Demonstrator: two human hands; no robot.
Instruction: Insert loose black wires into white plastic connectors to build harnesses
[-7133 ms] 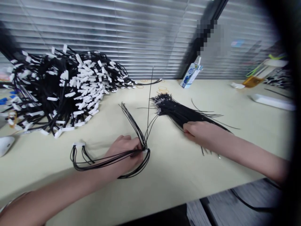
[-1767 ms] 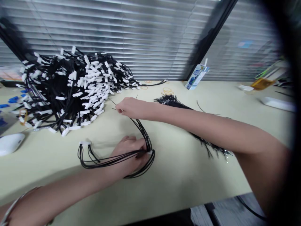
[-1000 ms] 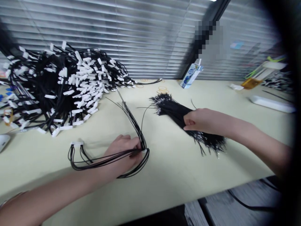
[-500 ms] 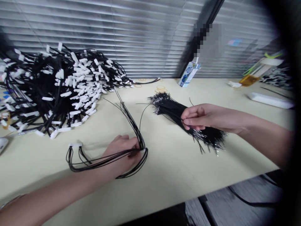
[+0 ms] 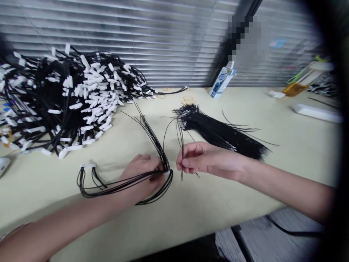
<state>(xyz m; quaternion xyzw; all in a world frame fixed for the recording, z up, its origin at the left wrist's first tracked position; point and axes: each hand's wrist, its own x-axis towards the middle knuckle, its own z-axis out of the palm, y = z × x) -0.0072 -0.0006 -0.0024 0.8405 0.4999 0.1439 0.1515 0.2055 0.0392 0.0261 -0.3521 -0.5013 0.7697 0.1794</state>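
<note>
Head view, single frame. My left hand (image 5: 144,174) lies low on the counter (image 5: 207,214), centre-left of the frame, fingers closed and pressing a white connector (image 5: 167,171) at the point where a looped harness (image 5: 120,183) of thin black wires bends. One end of that harness sits at a second white connector (image 5: 87,166) further left; the other wires fan up and away toward the frame's centre.

My right hand (image 5: 201,162) is just right of the left, thumb and forefinger pinched on one or two loose black wires (image 5: 181,145) held roughly upright, lower tips pointing at the counter close to the pressed connector. Tips not yet in the connector, as far as I can tell.

Supply: a bundle of loose wires (image 5: 220,133) lies behind my right hand, centre-right, apart from it. Stock looks large.

Finished pile (image 5: 60,98) of wired harnesses with white connectors fills the upper left.

Progress judgement: many units done; the current harness is partly populated, with more wires to seat.

Other items: a small carton (image 5: 222,82) stands at the back by the blinds (image 5: 152,40); rubber bands (image 5: 188,99) lie near it.
</note>
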